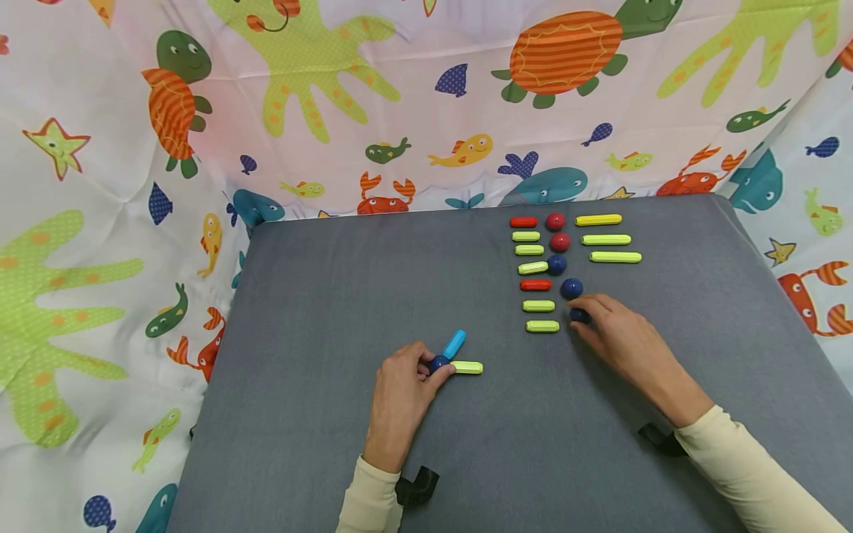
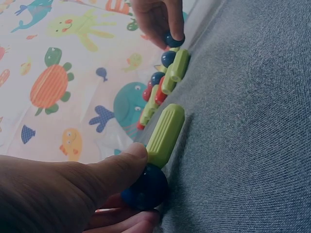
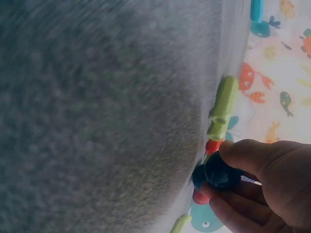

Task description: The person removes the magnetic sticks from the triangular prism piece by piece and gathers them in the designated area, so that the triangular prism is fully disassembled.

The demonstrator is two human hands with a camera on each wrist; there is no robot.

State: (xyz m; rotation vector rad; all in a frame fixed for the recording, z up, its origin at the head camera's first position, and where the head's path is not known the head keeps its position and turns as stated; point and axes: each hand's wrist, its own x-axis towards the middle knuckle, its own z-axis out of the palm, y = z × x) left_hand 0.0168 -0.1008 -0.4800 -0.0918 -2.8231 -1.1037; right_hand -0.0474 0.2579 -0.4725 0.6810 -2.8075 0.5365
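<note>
My left hand (image 1: 403, 392) pinches a dark blue ball (image 2: 146, 188) between thumb and fingers, low over the grey cloth. A light blue rod (image 1: 455, 344) and a yellow-green rod (image 1: 468, 367) stick out from that ball at an angle; the left wrist view shows only the yellow-green one. Further right, my right hand (image 1: 623, 344) grips another dark blue ball (image 3: 222, 171) with thumb and fingertips, at the near end of a column of balls. Just beyond it lies a loose blue ball (image 1: 571, 289).
Left of the ball column runs a line of short rods, red (image 1: 536, 285) and yellow-green (image 1: 538, 306). Long yellow-green rods (image 1: 615, 257) lie to its right. Two red balls (image 1: 560, 242) sit at the far end. A patterned curtain (image 1: 413, 96) borders the grey table (image 1: 320, 296).
</note>
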